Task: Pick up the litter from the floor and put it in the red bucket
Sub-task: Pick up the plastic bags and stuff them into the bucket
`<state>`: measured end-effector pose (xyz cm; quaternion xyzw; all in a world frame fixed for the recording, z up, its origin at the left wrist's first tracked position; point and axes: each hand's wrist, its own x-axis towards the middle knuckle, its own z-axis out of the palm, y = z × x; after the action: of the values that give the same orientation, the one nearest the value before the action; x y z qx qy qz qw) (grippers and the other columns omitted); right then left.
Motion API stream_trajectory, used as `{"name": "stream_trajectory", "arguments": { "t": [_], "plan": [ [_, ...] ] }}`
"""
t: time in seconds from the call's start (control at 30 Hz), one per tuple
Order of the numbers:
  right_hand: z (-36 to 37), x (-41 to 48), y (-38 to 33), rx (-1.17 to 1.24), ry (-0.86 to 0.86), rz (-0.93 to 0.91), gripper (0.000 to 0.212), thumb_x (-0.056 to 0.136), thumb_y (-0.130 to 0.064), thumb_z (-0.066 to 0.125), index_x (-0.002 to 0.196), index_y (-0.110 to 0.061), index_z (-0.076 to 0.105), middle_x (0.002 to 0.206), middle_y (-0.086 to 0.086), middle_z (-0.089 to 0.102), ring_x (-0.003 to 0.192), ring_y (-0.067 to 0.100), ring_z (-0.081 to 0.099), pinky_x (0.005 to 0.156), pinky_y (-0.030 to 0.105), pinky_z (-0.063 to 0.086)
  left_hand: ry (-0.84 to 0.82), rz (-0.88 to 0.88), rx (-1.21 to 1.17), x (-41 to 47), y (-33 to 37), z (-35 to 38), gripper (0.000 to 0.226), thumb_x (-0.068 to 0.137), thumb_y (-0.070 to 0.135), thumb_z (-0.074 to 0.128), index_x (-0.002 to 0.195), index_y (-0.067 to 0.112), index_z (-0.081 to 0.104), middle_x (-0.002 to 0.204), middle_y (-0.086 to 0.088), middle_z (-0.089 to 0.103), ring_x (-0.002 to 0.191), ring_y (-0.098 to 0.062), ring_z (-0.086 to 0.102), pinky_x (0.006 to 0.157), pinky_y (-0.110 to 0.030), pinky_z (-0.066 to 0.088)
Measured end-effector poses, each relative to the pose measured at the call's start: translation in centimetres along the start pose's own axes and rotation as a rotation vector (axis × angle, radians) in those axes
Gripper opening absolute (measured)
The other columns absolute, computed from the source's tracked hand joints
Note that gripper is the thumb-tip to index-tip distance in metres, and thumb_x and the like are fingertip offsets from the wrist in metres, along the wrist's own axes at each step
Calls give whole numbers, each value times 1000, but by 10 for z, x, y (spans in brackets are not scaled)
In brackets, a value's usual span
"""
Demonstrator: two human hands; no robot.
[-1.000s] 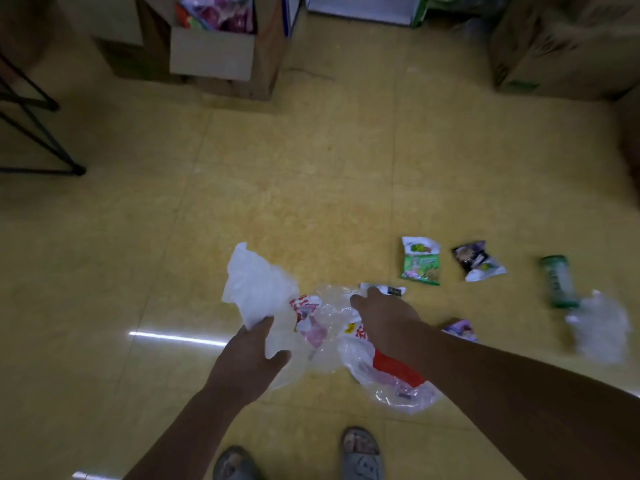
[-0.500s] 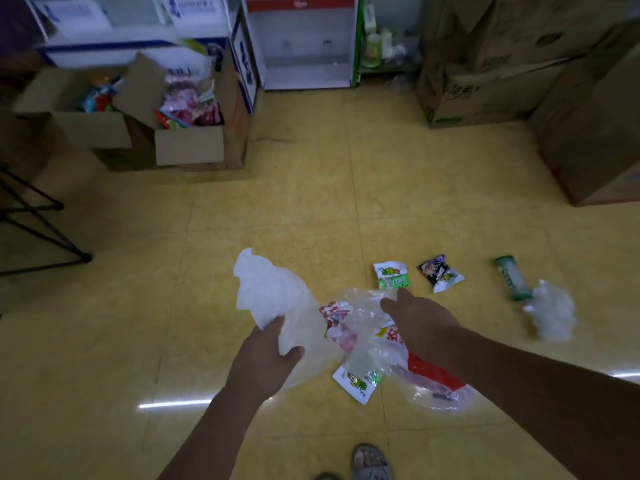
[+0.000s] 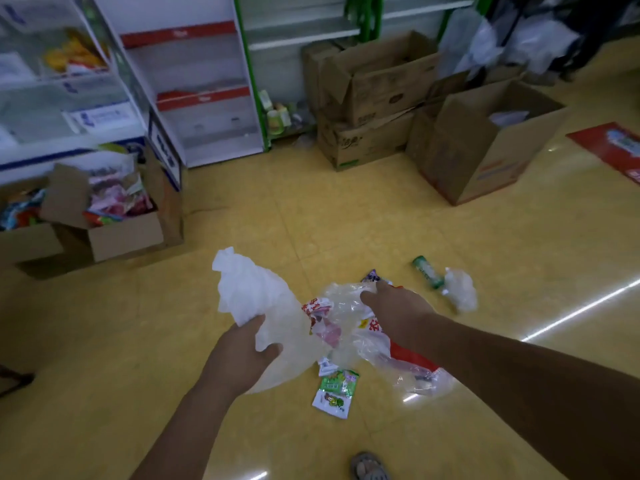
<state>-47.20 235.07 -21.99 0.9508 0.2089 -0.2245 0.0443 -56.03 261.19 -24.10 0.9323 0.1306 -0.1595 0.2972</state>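
Note:
My left hand (image 3: 242, 355) grips a crumpled white plastic bag (image 3: 249, 289), held up above the yellow floor. My right hand (image 3: 398, 313) is closed on a clear plastic bag with red print (image 3: 349, 327) that trails down toward the floor. Below the two hands a green and white snack wrapper (image 3: 336, 393) lies flat on the floor. Farther right lie a green tube (image 3: 427, 271) and a crumpled clear plastic wad (image 3: 460, 289). A dark wrapper (image 3: 372, 276) peeks out behind my right hand. No red bucket is in view.
Open cardboard boxes (image 3: 485, 143) stand at the back right, another box full of packets (image 3: 114, 216) at the left. White shelving (image 3: 194, 91) lines the back wall. A red flat sign (image 3: 613, 147) lies far right. My sandalled foot (image 3: 369, 465) shows at the bottom.
Both hands have lifted with their plastic bags, and my view has tilted up toward the shelves. The green wrapper now lies below the hands.

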Motion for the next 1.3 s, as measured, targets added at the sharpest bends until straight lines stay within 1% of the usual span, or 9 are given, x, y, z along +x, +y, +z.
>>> {"name": "stream_trajectory", "arguments": {
  "t": [0.2,0.27,0.37,0.67,0.8,0.97,1.03,1.17,1.3],
  "plan": [
    [-20,-61,18,23,85,103,51,86,7,47,131,-18,42,133,14,40,102,35,60,63,38,43,48,152,21,-14,54,-35,58,87,40,67,140,21,51,146,5,48,133,-14,46,102,-23,34],
    [-25,-85,26,42,107,148,49,87,6,46,130,-19,42,129,13,41,102,35,60,64,39,44,45,209,31,-21,76,-40,56,88,40,66,138,21,53,144,5,50,131,-14,48,101,-24,36],
    [-28,-118,41,69,141,198,46,88,5,47,126,-19,44,122,10,43,100,33,60,67,40,49,15,292,39,-30,109,-42,55,88,40,66,138,21,53,143,4,51,130,-14,49,101,-25,37],
    [-25,-221,101,114,234,450,41,89,1,47,125,-20,44,118,8,46,95,29,62,64,36,46,-107,539,140,-55,211,-20,57,89,42,64,140,22,51,144,4,50,130,-16,48,101,-27,40],
    [-16,-278,129,134,264,558,40,88,2,48,121,-20,45,114,7,48,90,28,63,63,37,50,-171,651,161,-71,263,1,56,89,41,65,140,20,52,144,2,51,130,-17,49,102,-30,41],
    [3,-354,156,187,281,715,35,90,0,43,119,-17,47,115,9,47,90,33,62,59,37,43,-222,799,209,-103,326,43,55,88,41,67,138,21,54,141,3,53,128,-17,51,100,-30,42],
    [15,-387,164,224,270,769,31,92,-3,44,120,-16,47,116,9,46,92,34,62,61,37,42,-251,853,238,-122,349,62,55,87,41,67,137,22,54,140,3,54,126,-17,52,99,-30,42],
    [42,-456,179,294,260,872,31,92,-10,50,122,-16,46,118,10,46,94,35,61,67,41,48,-308,959,289,-163,389,101,55,87,42,66,137,23,54,140,6,54,125,-15,52,99,-30,43],
    [69,-532,190,332,276,972,30,92,-12,52,122,-13,46,117,11,46,94,36,60,67,41,48,-368,1055,340,-217,428,145,56,87,43,66,138,23,53,141,6,53,127,-15,51,101,-30,42]
  ]
}}
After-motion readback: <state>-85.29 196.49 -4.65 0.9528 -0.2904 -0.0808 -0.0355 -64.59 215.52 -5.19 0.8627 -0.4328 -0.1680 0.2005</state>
